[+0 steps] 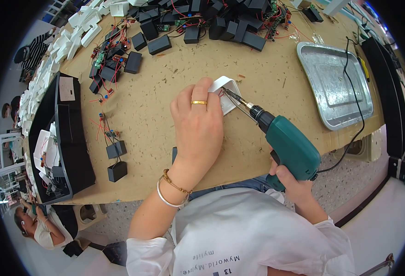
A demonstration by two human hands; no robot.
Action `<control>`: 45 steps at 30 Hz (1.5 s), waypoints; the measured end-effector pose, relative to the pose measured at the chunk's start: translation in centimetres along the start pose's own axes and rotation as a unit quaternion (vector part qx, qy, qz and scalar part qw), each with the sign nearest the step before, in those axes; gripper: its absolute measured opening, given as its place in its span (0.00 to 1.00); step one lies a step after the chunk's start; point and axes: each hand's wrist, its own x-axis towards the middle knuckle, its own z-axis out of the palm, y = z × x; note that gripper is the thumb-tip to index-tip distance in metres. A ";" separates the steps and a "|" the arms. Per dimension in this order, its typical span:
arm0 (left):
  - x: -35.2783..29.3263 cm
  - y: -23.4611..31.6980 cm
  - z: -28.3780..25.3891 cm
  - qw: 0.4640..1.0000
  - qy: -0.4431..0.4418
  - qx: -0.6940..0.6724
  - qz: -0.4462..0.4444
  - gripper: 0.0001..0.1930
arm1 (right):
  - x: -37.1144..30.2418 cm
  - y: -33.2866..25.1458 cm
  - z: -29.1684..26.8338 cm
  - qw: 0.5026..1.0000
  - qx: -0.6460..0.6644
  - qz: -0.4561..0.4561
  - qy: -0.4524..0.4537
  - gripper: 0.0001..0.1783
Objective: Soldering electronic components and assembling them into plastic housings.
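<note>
My left hand [196, 120] grips a small white plastic case [230, 85] and holds it tilted on the cardboard-covered table, its open side facing right. In my right hand [290, 180] is a green corded soldering gun [292, 146], with my fingers wrapped round its handle. A thin tube runs beside its metal nose, and the tip reaches into the white case. Something reddish shows inside there, too small to make out. Partly hidden behind my left wrist lies a black block [174, 154].
Black blocks with red wires and circuit boards [202, 27] pile up at the far side. White cases [80, 34] line the far left. A black bin [71, 138] stands left, near two wired black blocks [117, 161]. The gun's cord [355, 147] crosses a metal tray [336, 83] at right.
</note>
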 end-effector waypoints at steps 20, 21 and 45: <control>0.0 -0.1 0.0 1.000 0.008 -0.011 0.002 0.09 | -0.3 -0.5 -0.6 0.996 -0.047 0.055 -0.055 0.19; 0.0 -0.1 0.0 1.000 0.008 -0.011 0.002 0.09 | -0.3 -0.5 -0.5 0.996 -0.050 0.050 -0.054 0.19; -0.5 -0.2 0.2 1.000 -0.005 -0.026 0.010 0.09 | -0.9 0.0 -1.2 0.999 0.022 0.011 -0.034 0.34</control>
